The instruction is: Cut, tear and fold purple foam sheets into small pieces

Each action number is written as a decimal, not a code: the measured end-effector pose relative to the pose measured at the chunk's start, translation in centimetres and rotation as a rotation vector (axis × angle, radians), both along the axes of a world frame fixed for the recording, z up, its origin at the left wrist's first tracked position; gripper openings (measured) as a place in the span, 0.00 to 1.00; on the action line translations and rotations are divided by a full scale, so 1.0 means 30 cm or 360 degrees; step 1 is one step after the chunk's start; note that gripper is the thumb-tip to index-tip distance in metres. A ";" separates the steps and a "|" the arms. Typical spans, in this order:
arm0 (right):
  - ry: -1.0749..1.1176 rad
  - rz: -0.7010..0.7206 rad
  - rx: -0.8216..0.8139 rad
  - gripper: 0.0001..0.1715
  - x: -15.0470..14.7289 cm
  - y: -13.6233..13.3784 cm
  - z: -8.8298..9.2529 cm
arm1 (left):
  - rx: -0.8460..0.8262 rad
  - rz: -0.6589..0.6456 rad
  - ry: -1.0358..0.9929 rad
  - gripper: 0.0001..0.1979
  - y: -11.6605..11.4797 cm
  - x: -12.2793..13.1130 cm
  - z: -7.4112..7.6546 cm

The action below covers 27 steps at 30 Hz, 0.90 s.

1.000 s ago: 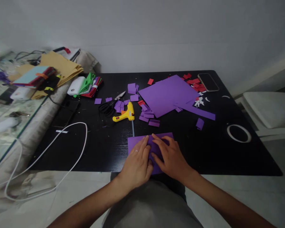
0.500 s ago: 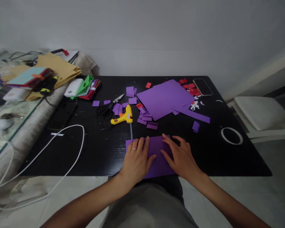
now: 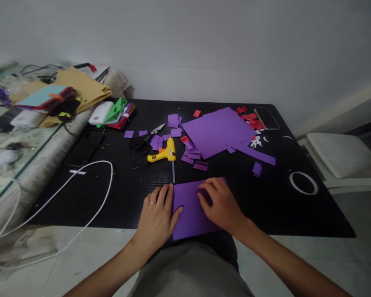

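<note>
A purple sheet [image 3: 190,210] lies at the near edge of the black table [image 3: 126,185], overhanging it a little. My left hand [image 3: 157,216] lies flat with fingers stretched out along the sheet's left edge, the thumb on the sheet. My right hand [image 3: 221,204] presses on the sheet's right part with its fingers bent downward. A ring shows on my left hand.
Beyond the sheet lie a yellow glue gun [image 3: 163,153], black scissors [image 3: 144,140], a large purple sheet [image 3: 218,130], several purple and red scraps, a phone [image 3: 266,118] and a white ring [image 3: 303,182]. A white cable [image 3: 89,206] loops at the left. Coloured paper stacks [image 3: 119,112] sit at the back left.
My left hand has slid leftward to the sheet's left edge. My right hand moved right, then back toward the sheet's middle. The view shifted slightly.
</note>
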State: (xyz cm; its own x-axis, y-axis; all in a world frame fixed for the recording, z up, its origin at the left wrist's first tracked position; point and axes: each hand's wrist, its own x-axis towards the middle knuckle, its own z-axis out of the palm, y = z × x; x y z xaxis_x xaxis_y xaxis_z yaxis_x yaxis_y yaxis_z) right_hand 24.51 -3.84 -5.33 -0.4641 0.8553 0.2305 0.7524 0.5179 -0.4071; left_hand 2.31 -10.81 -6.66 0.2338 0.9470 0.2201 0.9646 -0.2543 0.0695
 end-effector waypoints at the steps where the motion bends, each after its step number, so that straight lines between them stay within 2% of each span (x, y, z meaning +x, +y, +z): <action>1: -0.0031 0.0064 -0.0102 0.06 -0.045 0.010 0.003 | -0.0008 0.0004 -0.0005 0.31 0.000 0.001 0.000; 5: -0.0366 0.0012 -0.0238 0.13 -0.166 0.053 0.012 | -0.0036 0.0012 -0.0020 0.31 -0.003 -0.005 0.001; 8: -0.0481 -0.0074 -0.0263 0.17 -0.168 0.079 0.014 | -0.0034 0.0015 -0.0046 0.30 -0.005 -0.010 0.000; 12: -0.0461 -0.0188 -0.0299 0.21 -0.079 0.095 0.014 | -0.0035 0.0010 -0.0077 0.31 -0.002 -0.010 0.000; 20: -0.0505 -0.0507 -0.0450 0.27 0.179 0.134 0.029 | -0.0030 -0.0023 -0.0114 0.31 0.000 -0.012 0.004; 23: -0.0487 -0.0557 -0.0487 0.28 0.215 0.143 0.037 | -0.0065 -0.0016 -0.0162 0.31 0.008 -0.020 0.016; 27: -0.0435 -0.0598 -0.0551 0.27 0.211 0.149 0.039 | -0.0134 0.0024 -0.0330 0.27 0.047 -0.013 0.047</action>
State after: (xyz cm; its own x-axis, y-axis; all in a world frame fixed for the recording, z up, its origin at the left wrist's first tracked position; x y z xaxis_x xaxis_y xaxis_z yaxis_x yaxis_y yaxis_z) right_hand 30.85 0.64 -4.15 -0.1173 0.9771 -0.1775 0.9605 0.0662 -0.2703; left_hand 1.91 -9.40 -5.26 0.1772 0.9672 0.1819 0.9311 -0.2246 0.2874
